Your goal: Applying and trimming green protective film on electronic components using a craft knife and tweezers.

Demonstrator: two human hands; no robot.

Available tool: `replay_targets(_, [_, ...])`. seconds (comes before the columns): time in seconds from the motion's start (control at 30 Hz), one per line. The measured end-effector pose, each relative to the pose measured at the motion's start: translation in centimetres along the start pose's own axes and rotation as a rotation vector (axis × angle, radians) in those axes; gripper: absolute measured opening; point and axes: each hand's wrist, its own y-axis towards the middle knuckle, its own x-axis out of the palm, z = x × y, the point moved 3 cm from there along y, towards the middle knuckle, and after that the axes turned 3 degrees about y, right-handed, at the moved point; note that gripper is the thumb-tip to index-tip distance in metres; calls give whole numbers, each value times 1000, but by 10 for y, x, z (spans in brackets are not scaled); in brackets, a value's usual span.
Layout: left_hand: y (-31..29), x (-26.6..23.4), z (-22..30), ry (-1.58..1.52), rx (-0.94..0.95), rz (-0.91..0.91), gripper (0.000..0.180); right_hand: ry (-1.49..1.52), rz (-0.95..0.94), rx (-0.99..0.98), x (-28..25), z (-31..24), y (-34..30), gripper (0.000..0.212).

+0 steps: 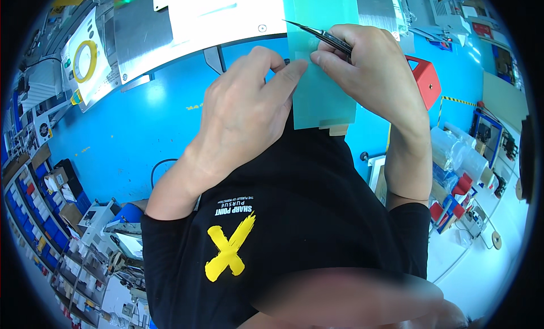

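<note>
My right hand [371,68] is closed around a pair of dark, fine-pointed tweezers [334,41], whose tip points left over the bright white work surface [226,17]. A long translucent green sheet [323,102] runs from that surface past its near edge towards my body. At the sheet's left edge, my left hand [246,99] has its thumb and fingers drawn together in a pinch. The thumb tip lies over the sheet. What sits between those fingers is too small and hidden to name. A tan strip [338,130] shows at the sheet's lower end.
A yellow tape ring [85,61] rests on a white board [93,82] at the left. Metal plates [144,40] flank the bright surface. Right of my right wrist stands a red angular object [425,82]. Shelves with blue bins [48,227] line the lower left; clear plastic bags [459,153] lie at the right.
</note>
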Motion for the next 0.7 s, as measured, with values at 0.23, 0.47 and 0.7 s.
replay_targets(0.23, [1,3,3,102,-44,-90,39,-59,33,-39,0,-3,-1,20])
replay_targets(0.47, [4,0,6,174,7,-90,35,-9,64,-3,-4,4,-9,19])
replay_targets(0.7, [5,0,5,214,6,-150,43,179,38,114,-7,8,-17,17])
